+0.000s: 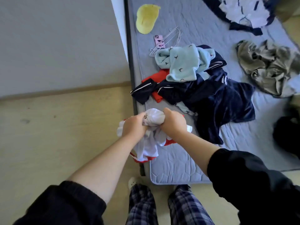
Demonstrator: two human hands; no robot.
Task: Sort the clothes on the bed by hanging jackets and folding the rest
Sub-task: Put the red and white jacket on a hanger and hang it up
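Head camera looks steeply down, close over bed (177, 161).

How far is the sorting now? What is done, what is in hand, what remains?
Done: nothing visible; the hangers lie bare on the bed, no folded pile shows. In hand: left hand and right hand grip a bunched white-and-red zip garment. Left: light blue fleece, navy velvet piece, red item and grey garment lie crumpled.

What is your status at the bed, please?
Left hand and right hand grip the bunched white-and-red garment at the bed edge. Hangers lie untouched behind the clothes pile.
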